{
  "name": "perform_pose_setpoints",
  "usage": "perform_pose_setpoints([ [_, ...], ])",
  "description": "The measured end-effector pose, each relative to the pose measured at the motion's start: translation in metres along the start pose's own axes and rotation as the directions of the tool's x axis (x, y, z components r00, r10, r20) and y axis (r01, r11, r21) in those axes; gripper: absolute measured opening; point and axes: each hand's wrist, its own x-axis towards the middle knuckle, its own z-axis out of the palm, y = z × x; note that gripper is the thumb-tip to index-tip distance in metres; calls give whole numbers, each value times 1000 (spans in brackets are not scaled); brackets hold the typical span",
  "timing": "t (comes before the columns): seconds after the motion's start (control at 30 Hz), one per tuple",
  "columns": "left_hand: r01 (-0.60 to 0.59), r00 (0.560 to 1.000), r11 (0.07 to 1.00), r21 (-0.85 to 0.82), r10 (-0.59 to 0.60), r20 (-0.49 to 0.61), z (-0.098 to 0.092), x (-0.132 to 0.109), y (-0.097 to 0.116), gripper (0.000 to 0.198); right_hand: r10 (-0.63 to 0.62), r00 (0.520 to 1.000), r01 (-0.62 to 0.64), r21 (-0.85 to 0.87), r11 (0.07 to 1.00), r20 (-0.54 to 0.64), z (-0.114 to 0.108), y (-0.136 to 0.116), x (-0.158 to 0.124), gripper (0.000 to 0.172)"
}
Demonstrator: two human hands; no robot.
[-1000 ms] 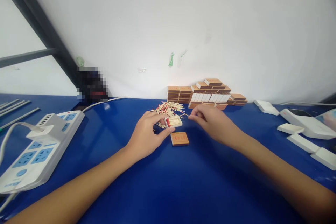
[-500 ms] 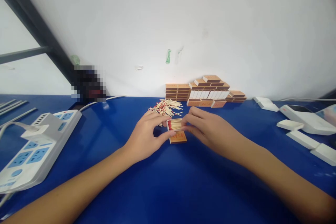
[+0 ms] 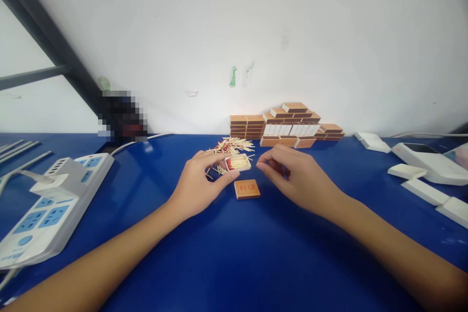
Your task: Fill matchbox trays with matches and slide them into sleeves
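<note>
Between thumb and fingers, my left hand (image 3: 203,178) holds a small white matchbox tray (image 3: 245,167), tilted and raised off the table. Red-tipped matches (image 3: 237,162) lie side by side in it, heads toward my left hand. Just right of the tray is my right hand (image 3: 288,168), its fingers curled and thumb close to the index finger, apart from the tray; nothing shows in it. An orange matchbox sleeve (image 3: 247,189) lies flat on the blue table below the tray. Behind my left fingers, a loose heap of matches (image 3: 234,145) is partly hidden.
Stacked matchboxes (image 3: 292,116) stand against the white wall. A power strip (image 3: 69,204) with a plugged-in adapter lies on the left, with thin rods (image 3: 29,161) behind it. White blocks (image 3: 424,192) and a white device (image 3: 424,161) sit on the right.
My left hand has lifted the tray slightly and shifted it left, uncovering the whole orange sleeve. My right hand has come away from the matches and the tray's right end.
</note>
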Motion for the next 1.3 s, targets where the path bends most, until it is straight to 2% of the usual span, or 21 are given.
perform_pose_setpoints([
  [0.13, -75, 997, 997, 16, 75, -5, 0, -1, 2, 28, -49, 998, 50, 10, 999, -38, 0, -6, -2, 16],
  [0.23, -123, 992, 991, 45, 124, -15, -2, -1, 3, 30, -103, 995, 103, 12, 995, -18, 2, -9, -3, 18],
  [0.4, -192, 981, 981, 38, 192, 8, -1, -3, 5, 31, -100, 995, 100, 8, 995, 30, 5, -10, -4, 12],
  [0.67, -175, 984, 984, 14, 174, 38, 4, -6, 7, 31, -125, 990, 126, 2, 992, 69, 6, -7, -4, 11],
  [0.87, -121, 992, 993, 8, 120, 42, 4, -6, 5, 32, -130, 991, 129, 17, 991, 31, 6, -9, -3, 7],
  [1.3, -157, 980, 987, -26, 158, 117, 5, -9, 12, 26, -121, 990, 115, 76, 990, 75, 10, -13, -6, 10],
])
